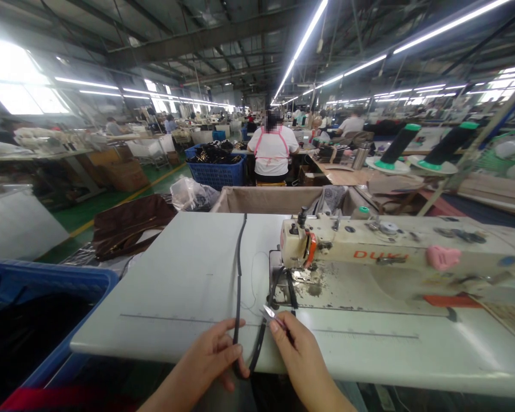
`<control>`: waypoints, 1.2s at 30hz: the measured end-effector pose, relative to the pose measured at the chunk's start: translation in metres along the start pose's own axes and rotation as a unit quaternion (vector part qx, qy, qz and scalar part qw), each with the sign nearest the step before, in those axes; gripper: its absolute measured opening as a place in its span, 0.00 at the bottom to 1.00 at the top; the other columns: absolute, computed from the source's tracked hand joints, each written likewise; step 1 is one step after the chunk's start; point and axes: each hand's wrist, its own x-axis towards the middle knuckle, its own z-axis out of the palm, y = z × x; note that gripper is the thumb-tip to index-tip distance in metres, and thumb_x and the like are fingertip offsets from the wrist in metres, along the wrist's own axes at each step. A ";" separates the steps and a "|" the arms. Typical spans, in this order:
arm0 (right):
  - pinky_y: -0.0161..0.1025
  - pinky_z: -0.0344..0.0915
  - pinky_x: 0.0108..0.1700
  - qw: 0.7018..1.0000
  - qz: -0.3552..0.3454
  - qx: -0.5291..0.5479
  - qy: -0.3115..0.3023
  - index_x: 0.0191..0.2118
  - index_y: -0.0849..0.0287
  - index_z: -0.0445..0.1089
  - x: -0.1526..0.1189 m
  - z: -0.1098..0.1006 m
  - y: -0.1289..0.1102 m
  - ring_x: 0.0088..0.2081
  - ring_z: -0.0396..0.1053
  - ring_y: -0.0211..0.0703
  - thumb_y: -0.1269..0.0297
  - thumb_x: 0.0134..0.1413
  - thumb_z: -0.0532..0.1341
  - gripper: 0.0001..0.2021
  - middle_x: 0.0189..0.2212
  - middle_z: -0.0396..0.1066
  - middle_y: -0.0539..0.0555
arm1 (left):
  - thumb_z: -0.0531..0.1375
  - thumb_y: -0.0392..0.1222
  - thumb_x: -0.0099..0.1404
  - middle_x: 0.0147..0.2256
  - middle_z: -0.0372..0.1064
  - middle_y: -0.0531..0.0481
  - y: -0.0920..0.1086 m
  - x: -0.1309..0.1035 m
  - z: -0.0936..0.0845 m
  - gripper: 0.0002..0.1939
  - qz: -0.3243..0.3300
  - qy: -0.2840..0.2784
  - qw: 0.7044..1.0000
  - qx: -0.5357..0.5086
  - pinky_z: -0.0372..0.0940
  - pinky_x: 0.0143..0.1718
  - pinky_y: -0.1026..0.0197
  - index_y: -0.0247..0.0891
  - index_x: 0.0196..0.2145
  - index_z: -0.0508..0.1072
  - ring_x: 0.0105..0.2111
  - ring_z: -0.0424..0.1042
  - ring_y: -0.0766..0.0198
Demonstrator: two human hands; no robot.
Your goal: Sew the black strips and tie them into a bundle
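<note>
A narrow black strap (pixel 239 297) runs down the white table and bends in a loop at the front edge. My left hand (pixel 217 350) is closed on the strap there, with thumb and fingers pinching it. In my right hand (pixel 298 346) is a pair of thread snips (pixel 269 313), its metal blades pointing up and left beside the rising part of the strap. Further up, the strap curves near the needle area of the sewing machine (pixel 347 252). A thin loose thread (pixel 253 280) lies between the strap and the machine.
A blue basket (pixel 107 280) with dark material stands at the left. Behind the table are a brown bag (pixel 129 226), a beige fabric-lined bin (pixel 257 200) and a seated co-worker (pixel 272 151). Black thread cones (pixel 399 147) stand at the back right.
</note>
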 end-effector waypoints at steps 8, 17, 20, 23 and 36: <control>0.39 0.56 0.36 0.997 0.019 0.041 0.058 0.33 0.54 0.66 -0.012 -0.011 0.022 0.33 0.62 0.45 0.36 0.68 0.54 0.25 0.28 0.62 0.47 | 0.68 0.52 0.69 0.69 0.64 0.38 0.095 0.025 -0.044 0.37 0.415 0.311 0.843 0.140 0.65 0.68 0.43 0.44 0.70 0.63 0.69 0.66 0.46; 0.40 0.63 0.37 0.978 -0.032 0.124 0.163 0.38 0.54 0.72 -0.010 -0.045 0.023 0.32 0.64 0.45 0.51 0.68 0.55 0.15 0.28 0.65 0.48 | 0.62 0.52 0.74 0.77 0.47 0.47 -0.007 0.064 0.028 0.40 0.315 -0.090 0.690 0.645 0.50 0.76 0.35 0.50 0.77 0.51 0.77 0.47 0.46; 0.42 0.69 0.40 0.957 -0.025 0.158 0.241 0.41 0.55 0.73 -0.003 -0.064 0.019 0.35 0.69 0.47 0.49 0.64 0.60 0.14 0.31 0.70 0.50 | 0.62 0.60 0.73 0.78 0.44 0.49 -0.016 0.078 0.024 0.45 0.303 -0.090 0.636 0.704 0.42 0.75 0.27 0.55 0.78 0.46 0.78 0.43 0.42; 0.47 0.74 0.46 0.933 -0.038 0.149 0.324 0.46 0.55 0.71 0.011 -0.092 0.020 0.38 0.74 0.49 0.45 0.62 0.62 0.19 0.38 0.77 0.56 | 0.55 0.60 0.77 0.78 0.44 0.47 -0.002 0.103 -0.016 0.38 0.249 0.021 0.621 0.743 0.40 0.76 0.30 0.50 0.78 0.50 0.78 0.45 0.45; 0.64 0.69 0.58 0.786 -0.178 -0.268 0.528 0.53 0.63 0.75 0.015 -0.182 0.016 0.53 0.72 0.64 0.49 0.71 0.54 0.23 0.47 0.76 0.69 | 0.44 0.57 0.78 0.73 0.49 0.16 0.024 0.124 -0.156 0.41 0.299 0.437 0.529 0.663 0.42 0.73 0.25 0.16 0.72 0.57 0.77 0.40 0.29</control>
